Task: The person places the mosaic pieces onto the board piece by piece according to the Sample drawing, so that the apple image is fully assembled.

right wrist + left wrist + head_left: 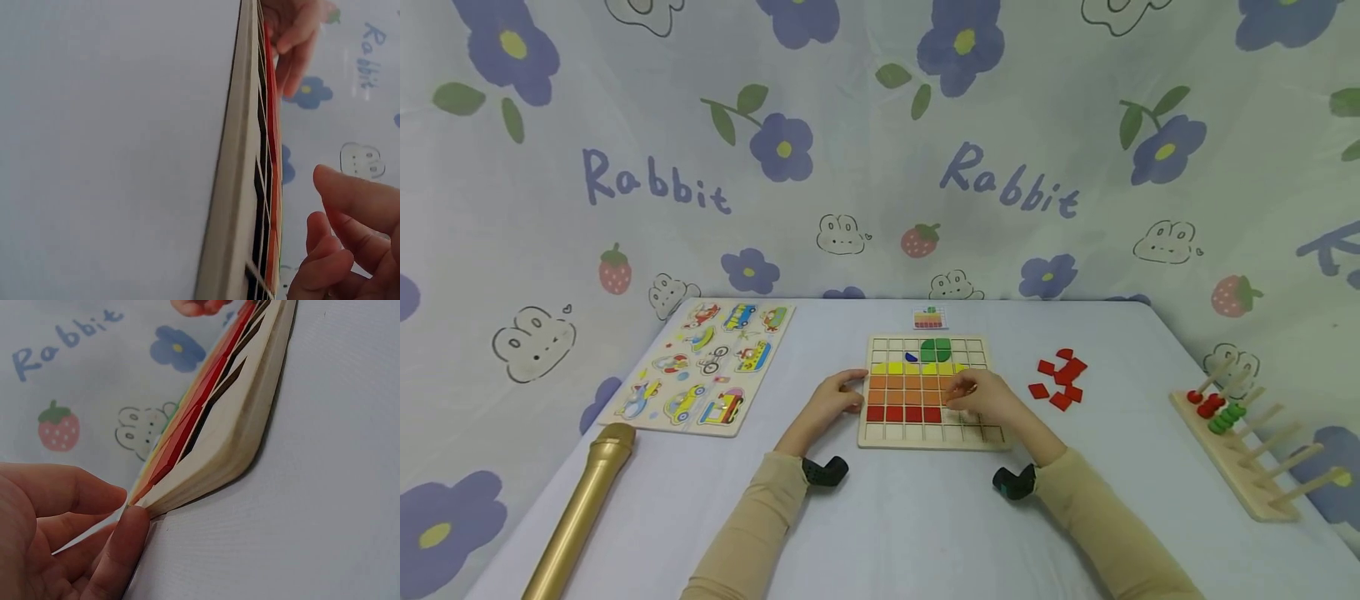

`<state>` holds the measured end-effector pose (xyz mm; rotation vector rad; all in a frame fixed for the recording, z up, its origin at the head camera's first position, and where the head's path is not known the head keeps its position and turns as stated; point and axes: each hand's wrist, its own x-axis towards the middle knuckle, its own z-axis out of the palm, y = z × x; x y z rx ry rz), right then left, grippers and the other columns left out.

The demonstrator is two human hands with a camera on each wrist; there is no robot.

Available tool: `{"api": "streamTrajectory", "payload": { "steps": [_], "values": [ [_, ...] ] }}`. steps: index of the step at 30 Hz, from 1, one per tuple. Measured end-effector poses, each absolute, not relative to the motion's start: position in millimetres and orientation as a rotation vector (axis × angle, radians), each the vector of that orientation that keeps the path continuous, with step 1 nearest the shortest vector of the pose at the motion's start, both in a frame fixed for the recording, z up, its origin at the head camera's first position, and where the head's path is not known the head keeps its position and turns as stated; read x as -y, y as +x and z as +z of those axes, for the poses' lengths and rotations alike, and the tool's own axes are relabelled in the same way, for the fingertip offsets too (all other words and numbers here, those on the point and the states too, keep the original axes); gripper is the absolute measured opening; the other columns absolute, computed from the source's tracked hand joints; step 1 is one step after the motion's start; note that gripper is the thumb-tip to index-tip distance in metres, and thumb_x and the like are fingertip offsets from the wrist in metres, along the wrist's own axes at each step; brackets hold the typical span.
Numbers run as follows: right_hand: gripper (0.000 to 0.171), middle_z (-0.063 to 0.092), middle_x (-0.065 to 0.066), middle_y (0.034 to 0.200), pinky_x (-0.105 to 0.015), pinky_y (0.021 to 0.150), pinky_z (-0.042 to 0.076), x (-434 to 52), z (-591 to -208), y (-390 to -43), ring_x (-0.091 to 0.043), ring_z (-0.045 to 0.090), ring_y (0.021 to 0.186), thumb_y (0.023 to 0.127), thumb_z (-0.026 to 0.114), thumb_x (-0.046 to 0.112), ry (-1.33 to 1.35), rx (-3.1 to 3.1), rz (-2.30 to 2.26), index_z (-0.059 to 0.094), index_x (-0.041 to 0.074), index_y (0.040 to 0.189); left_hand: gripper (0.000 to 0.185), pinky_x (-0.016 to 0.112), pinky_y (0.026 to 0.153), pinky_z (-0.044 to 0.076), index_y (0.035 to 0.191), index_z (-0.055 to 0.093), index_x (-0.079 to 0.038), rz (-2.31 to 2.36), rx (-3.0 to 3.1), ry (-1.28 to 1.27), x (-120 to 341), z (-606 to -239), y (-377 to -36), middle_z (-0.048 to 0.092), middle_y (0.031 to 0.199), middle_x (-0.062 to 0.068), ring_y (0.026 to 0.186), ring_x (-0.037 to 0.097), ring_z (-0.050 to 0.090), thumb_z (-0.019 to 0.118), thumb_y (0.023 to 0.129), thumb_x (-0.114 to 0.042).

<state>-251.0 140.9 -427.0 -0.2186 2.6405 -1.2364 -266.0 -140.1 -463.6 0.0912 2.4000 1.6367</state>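
Observation:
A wooden grid board [895, 444] lies on the table, holding rows of red tiles [904, 414], orange tiles [895, 390] and yellow pieces [895, 367]. Green pieces [936, 350] and a dark blue piece [912, 357] sit near its top. My left hand [831, 400] pinches the board's left edge; the left wrist view shows thumb and finger meeting at that edge. My right hand [981, 393] hovers over the board's right part, fingers loosely bent. In the right wrist view nothing shows between that hand's thumb and fingers [337, 265].
Loose red pieces [1063, 379] lie right of the board. Behind it stands a small pattern card [929, 317]. At left are a vehicle picture puzzle [700, 367] and a gold microphone [580, 508]. A wooden peg rack with beads [1240, 458] is at far right.

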Motion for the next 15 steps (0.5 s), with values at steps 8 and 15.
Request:
{"api": "streamTrajectory", "payload": {
  "steps": [8,15],
  "values": [
    [0.029,0.057,-0.008,0.092,-0.028,0.065,0.044,-193,-418,-253,-0.021,0.050,0.083,0.081,0.067,0.017,-0.059,-2.642,-1.284,0.062,0.003,0.106,0.054,0.027,0.067,0.049,0.131,0.052,-0.011,1.649,-2.393,0.075,141,-462,-266,0.060,0.093,0.012,0.072,0.015,0.057,0.059,0.078,-0.006],
    [0.036,0.058,-0.010,0.095,-0.028,0.064,0.044,-238,-419,-251,-0.020,0.054,0.076,0.083,0.066,0.015,0.104,-2.664,-1.321,0.060,-0.001,0.114,0.054,0.027,0.066,0.048,0.131,0.052,-0.010,1.635,-2.404,0.080,140,-464,-266,0.061,0.092,0.011,0.070,0.015,0.058,0.059,0.078,-0.006]
  ]
}}
